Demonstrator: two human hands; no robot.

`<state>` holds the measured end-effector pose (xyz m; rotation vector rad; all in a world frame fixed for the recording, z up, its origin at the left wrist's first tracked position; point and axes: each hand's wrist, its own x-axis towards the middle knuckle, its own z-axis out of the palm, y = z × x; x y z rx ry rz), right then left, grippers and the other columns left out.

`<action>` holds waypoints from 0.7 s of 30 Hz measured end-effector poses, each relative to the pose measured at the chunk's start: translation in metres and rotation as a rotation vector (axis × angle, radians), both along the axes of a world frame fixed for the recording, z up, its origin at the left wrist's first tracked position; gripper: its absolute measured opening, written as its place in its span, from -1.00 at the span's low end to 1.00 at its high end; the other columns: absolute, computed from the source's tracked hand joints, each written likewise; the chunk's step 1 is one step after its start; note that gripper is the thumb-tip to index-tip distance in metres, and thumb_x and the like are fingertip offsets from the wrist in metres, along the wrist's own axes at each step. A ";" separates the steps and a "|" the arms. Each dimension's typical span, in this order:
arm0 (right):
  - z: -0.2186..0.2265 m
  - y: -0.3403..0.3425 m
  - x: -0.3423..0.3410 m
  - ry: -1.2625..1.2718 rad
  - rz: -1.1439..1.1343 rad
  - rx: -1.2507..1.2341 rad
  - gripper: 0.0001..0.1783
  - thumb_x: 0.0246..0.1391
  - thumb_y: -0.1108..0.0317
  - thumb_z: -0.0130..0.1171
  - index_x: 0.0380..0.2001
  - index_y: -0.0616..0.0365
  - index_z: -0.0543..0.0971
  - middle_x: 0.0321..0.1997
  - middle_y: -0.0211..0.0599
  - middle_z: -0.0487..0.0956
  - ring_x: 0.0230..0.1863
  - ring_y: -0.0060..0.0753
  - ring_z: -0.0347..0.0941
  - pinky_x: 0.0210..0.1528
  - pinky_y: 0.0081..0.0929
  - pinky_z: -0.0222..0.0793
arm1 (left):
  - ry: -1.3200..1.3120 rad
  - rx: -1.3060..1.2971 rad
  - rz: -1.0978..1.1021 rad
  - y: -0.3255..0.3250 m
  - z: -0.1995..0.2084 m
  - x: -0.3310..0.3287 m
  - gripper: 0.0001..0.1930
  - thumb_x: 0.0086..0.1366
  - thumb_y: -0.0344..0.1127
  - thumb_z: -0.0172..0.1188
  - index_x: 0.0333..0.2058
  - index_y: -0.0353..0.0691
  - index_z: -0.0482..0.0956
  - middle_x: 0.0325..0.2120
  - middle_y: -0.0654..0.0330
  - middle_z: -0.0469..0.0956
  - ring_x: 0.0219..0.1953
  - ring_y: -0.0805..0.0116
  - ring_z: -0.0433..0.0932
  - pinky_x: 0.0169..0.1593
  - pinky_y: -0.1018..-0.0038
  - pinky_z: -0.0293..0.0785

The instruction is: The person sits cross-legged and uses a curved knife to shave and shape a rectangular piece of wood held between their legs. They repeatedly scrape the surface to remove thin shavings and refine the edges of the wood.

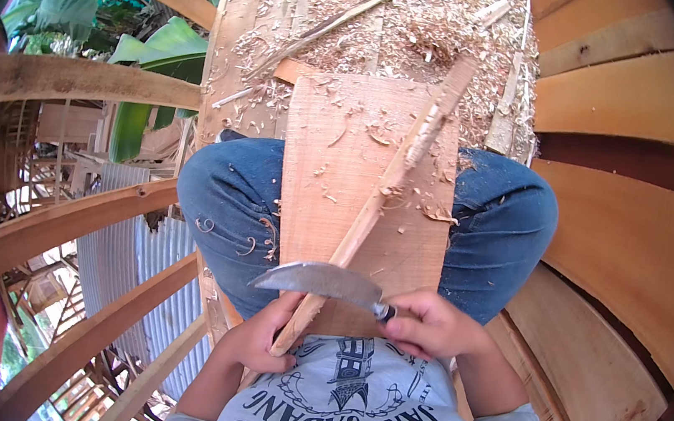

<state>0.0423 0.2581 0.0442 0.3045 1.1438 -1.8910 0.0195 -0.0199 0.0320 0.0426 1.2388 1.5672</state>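
Note:
A long, partly shaved wooden stick slants across a wide wooden board that lies over my lap. My left hand is closed round the stick's near end, close to my shirt. In my right hand is the dark handle of a knife with a broad curved blade. The blade crosses over the stick just above my left hand, its tip pointing left; whether it touches the wood I cannot tell. Curled shavings lie on the board and on my jeans.
Heaps of wood shavings cover the plank floor ahead, with a thin stick among them. Slatted wooden rails stand at the left, a plank wall at the right. Corrugated metal sheets and banana leaves show beyond the rails.

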 end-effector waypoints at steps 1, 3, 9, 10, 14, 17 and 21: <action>-0.003 0.001 -0.001 0.022 -0.044 0.135 -0.63 0.18 0.11 0.06 -0.51 0.20 0.42 -0.78 -0.52 0.34 -0.81 -0.77 0.18 -0.80 -0.72 0.03 | -0.028 -0.008 0.017 0.001 0.002 0.001 -0.11 -0.22 -0.31 0.25 0.14 -0.39 0.04 -0.54 0.38 0.16 -0.61 0.65 0.19 -0.55 0.71 0.10; -0.024 0.019 -0.010 0.154 -0.200 0.020 -0.57 0.19 0.04 0.03 -0.53 0.22 0.41 -0.77 -0.50 0.34 -0.83 -0.76 0.16 -0.80 -0.72 0.01 | 0.025 -0.017 0.023 0.001 -0.002 0.003 -0.10 -0.23 -0.28 0.26 0.13 -0.41 0.04 -0.54 0.37 0.16 -0.62 0.64 0.19 -0.56 0.70 0.09; -0.012 0.014 -0.005 0.032 -0.138 -0.103 -0.52 0.20 -0.01 -0.01 -0.61 0.15 0.34 -0.78 -0.50 0.32 -0.82 -0.73 0.16 -0.79 -0.71 0.03 | -0.051 -0.053 -0.047 -0.004 0.005 -0.002 -0.07 -0.30 -0.38 0.17 0.17 -0.33 0.03 -0.45 0.34 0.23 -0.56 0.59 0.24 -0.49 0.66 0.17; -0.013 0.018 -0.005 0.050 -0.122 -0.054 -0.53 0.20 0.00 0.00 -0.62 0.15 0.34 -0.77 -0.50 0.33 -0.81 -0.73 0.17 -0.77 -0.71 0.04 | -0.058 -0.049 -0.090 -0.006 0.005 -0.003 -0.05 -0.32 -0.45 0.12 0.20 -0.28 0.03 -0.41 0.34 0.26 -0.52 0.56 0.27 -0.45 0.63 0.22; -0.017 0.004 -0.002 0.331 -0.259 0.342 -0.65 0.15 0.19 0.11 -0.61 0.19 0.44 -0.74 -0.56 0.37 -0.73 -0.72 0.20 -0.67 -0.67 0.10 | -0.104 -0.046 -0.066 0.000 0.008 -0.009 -0.06 -0.33 -0.46 0.10 0.20 -0.28 0.03 -0.45 0.35 0.24 -0.53 0.59 0.25 -0.45 0.65 0.19; -0.019 -0.003 -0.003 0.565 -0.329 0.549 -0.69 0.12 0.21 0.15 -0.56 0.21 0.47 -0.72 -0.58 0.35 -0.69 -0.74 0.21 -0.64 -0.67 0.11 | -0.044 -0.036 -0.073 0.002 0.008 -0.010 -0.06 -0.32 -0.46 0.10 0.20 -0.29 0.03 -0.46 0.36 0.23 -0.53 0.59 0.24 -0.44 0.65 0.19; -0.004 -0.008 -0.001 0.224 -0.167 0.220 -0.70 0.13 0.21 0.16 -0.51 0.23 0.47 -0.70 -0.60 0.33 -0.62 -0.78 0.20 -0.61 -0.66 0.12 | -0.070 -0.011 -0.054 0.002 0.008 -0.011 -0.07 -0.31 -0.47 0.10 0.20 -0.31 0.03 -0.46 0.37 0.24 -0.53 0.59 0.25 -0.44 0.66 0.19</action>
